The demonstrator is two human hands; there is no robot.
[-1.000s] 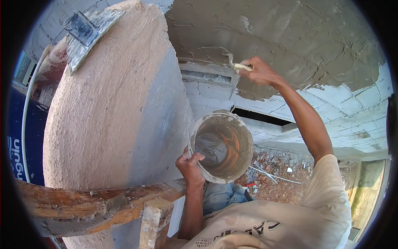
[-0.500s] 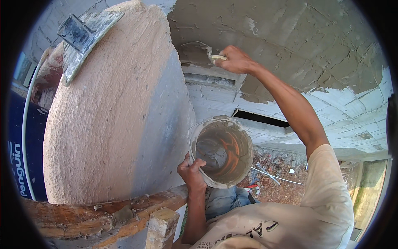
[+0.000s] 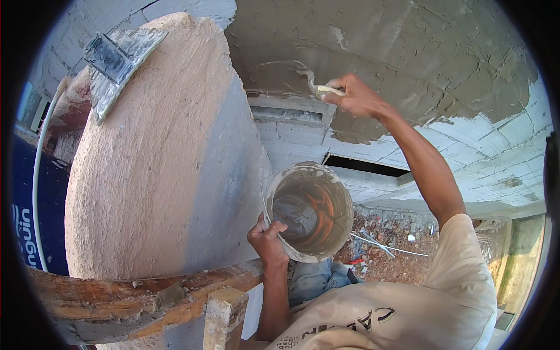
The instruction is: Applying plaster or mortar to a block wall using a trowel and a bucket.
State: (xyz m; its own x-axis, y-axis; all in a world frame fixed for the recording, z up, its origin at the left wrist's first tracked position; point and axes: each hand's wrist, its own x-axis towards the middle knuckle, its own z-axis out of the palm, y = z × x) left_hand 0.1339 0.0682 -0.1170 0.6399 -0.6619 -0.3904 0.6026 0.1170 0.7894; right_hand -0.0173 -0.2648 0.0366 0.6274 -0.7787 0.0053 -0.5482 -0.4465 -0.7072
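My right hand (image 3: pixel 358 99) is closed around the pale handle of a trowel (image 3: pixel 319 90), whose blade is hard to make out against the wall. The trowel is at the lower part of the wet grey mortar coat (image 3: pixel 420 64), just above a rectangular recess. In front of my body, my left hand (image 3: pixel 269 240) grips the near-left rim of a mortar-caked bucket (image 3: pixel 345 207), thumb over the edge. The bucket is tilted so its inside shows, with wet mortar (image 3: pixel 294 214) at the bottom and orange showing through on the wall of it.
Left stands a big rough plastered curved form (image 3: pixel 140 157), with a mortar-crusted float (image 3: pixel 114 64) on its top edge. A wooden beam (image 3: pixel 116 297) and post (image 3: pixel 224 318) are near. Below the block wall (image 3: pixel 490 146) and its dark slot (image 3: pixel 364 165), rubble (image 3: pixel 396 233) covers the ground.
My right hand and the trowel have moved right and slightly down along the wall. The left hand still holds the bucket, nearly in the same place; the view has shifted slightly.
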